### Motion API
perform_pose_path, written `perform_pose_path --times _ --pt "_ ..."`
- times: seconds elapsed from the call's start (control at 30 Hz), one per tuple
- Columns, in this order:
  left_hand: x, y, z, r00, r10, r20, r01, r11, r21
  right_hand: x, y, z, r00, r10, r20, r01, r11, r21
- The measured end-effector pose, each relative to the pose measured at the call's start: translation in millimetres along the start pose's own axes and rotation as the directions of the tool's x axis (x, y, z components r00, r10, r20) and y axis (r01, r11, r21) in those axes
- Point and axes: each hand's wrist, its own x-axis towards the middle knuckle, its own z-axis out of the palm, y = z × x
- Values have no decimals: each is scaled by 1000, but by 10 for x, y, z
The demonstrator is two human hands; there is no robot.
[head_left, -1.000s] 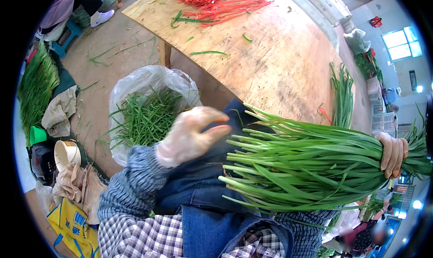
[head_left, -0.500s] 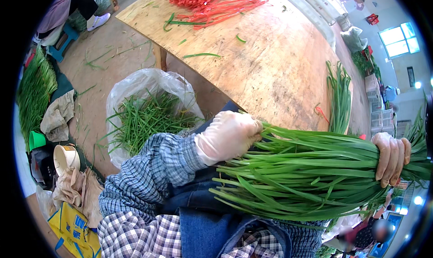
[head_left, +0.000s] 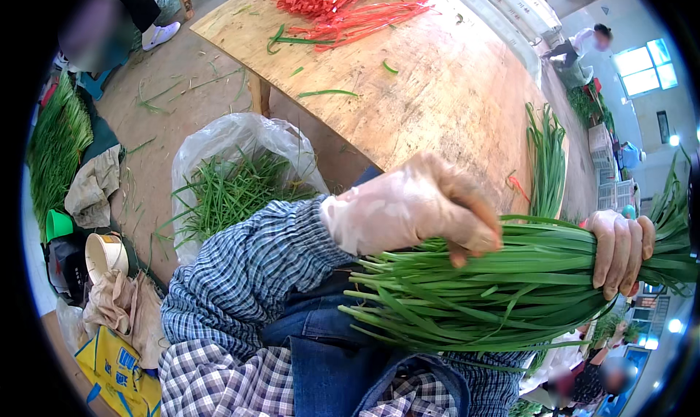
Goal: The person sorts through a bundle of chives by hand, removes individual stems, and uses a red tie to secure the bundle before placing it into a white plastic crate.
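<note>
A thick bunch of long, flat green garlic chives (head_left: 481, 293) lies sideways over my lap, its paler cut ends to the left. Around its right part my gloved right hand (head_left: 620, 253) is wrapped, fingers showing on top. My left hand (head_left: 415, 205), in a thin whitish glove, is above the upper edge of the bunch. Its fingers curl down toward the thumb near the leaves, somewhat smeared by motion. What lies between those fingertips, if anything, is hidden. A plaid sleeve (head_left: 248, 264) covers the left forearm; the right forearm is mostly behind the chives.
On the wooden table (head_left: 430, 103) lie red plastic ties (head_left: 328, 1), loose leaves and a smaller chive bunch (head_left: 545, 162). A clear plastic bag (head_left: 219, 136) of green scraps stands left of my knees. Further left are a cream bucket (head_left: 106, 256) and a yellow bag (head_left: 117, 369). Other people are nearby.
My left hand has moved right from the cut ends to above the middle of the bunch. My right hand, still gripping, has shifted slightly left. A person at the far right has moved.
</note>
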Motion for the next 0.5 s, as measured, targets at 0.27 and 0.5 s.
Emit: perform_pose_path --times 0.27,0.5 --pt "-574 92 -522 811 583 -34 -584 811 -33 -102 250 39 937 -156 -312 134 987 -91" --pt "-1006 8 -811 926 370 -68 -370 929 14 -22 63 -3 996 -87 27 82 988 134"
